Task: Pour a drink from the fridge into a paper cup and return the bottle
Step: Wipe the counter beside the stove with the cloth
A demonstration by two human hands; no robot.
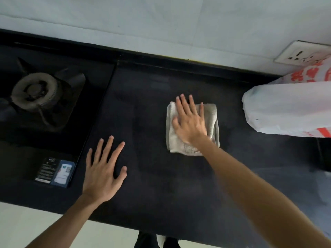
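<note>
Feet (145,241) show dimly at the bottom edge, on pale floor, close against the front of a dark counter (161,194).

On the counter's near part lies the left hand (103,173). It is palm down with its fingers straight and spread, and it grips nothing. It probably sits there as a prop, taking some weight while the other arm reaches farther in.

Beyond it and to the right, the right hand (189,122) presses flat on a folded grey cloth (212,113). Its fingers are extended across the fabric, not curled round it. A flat palm like that suits wiping, since it spreads the pressure over the whole pad and keeps the folds together. My guess is that the surface is being cleaned of drips or readied for pouring, though no spill can be made out on the dark top.

Left of the hands is a glass hob with a label (55,171) at its near corner and a gas burner (34,91) behind it. A white plastic bag with red print (286,108) sits at the far right, well apart from the cloth. Behind it a wall socket (302,54) is set in the pale wall.

The bottle, the paper cup and the fridge are nowhere in view, so how far the pouring has got cannot be told from here.
</note>
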